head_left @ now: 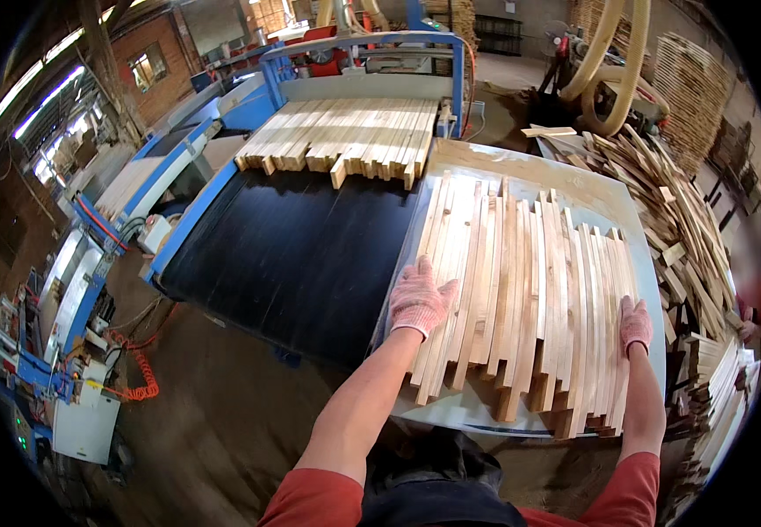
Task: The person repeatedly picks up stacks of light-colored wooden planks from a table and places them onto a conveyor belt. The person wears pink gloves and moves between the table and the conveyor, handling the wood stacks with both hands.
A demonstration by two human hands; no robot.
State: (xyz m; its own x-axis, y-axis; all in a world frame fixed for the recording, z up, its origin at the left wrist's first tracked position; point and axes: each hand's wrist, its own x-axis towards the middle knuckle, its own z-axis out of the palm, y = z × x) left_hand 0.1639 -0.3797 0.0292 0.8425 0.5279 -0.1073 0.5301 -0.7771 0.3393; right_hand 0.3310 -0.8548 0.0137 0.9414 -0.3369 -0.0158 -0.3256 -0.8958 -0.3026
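Observation:
A side-by-side row of pale wooden strips [521, 290] lies on a light-coloured board [648, 255], their near ends uneven. My left hand [421, 297], in a pink knit glove, rests flat against the row's left edge with its thumb spread toward the strips. At the right edge, my right hand [635, 323], gloved alike, lies along the outermost strip with fingers stretched out. The row sits between both hands, and neither hand is wrapped round a single strip. Part of the right fingers' contact with the wood is hidden.
Left of the board runs a black conveyor belt [284, 237] with a blue frame. Another row of strips [345, 132] lies at its far end, by a blue machine gantry [459, 79]. Loose offcuts [661, 202] are heaped at the right. An orange coiled hose [145, 378] hangs at left.

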